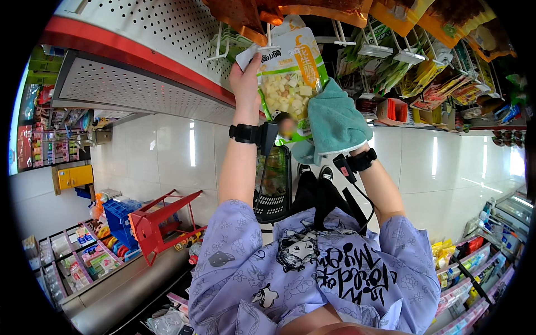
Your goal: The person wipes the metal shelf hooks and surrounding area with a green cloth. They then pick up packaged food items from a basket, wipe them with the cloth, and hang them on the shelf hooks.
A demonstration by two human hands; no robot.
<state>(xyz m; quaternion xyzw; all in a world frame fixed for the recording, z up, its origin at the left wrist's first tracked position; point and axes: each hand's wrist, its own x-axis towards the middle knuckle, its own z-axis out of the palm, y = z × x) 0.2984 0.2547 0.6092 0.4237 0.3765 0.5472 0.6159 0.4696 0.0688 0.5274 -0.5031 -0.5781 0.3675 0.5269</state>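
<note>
A food bag point(287, 89) in white, green and orange, with pale diced pieces showing through its clear window, hangs at a white display hook point(271, 46). At its upper left edge, my left hand point(244, 84) is closed, thumb upward, gripping the bag beside the hook. A teal cloth point(338, 117) is draped over my right hand and hides its fingers; only the wrist shows below it. That cloth presses against the bag's right side, and a loose fold hangs down beneath.
Orange packets point(402, 17) and many hanging bags fill hooks at the upper right. A red-edged perforated shelf point(139, 84) runs along the left. Below my hands stands a black basket point(272, 206) holding green packages. A red stool point(167, 223) lies toward the lower left.
</note>
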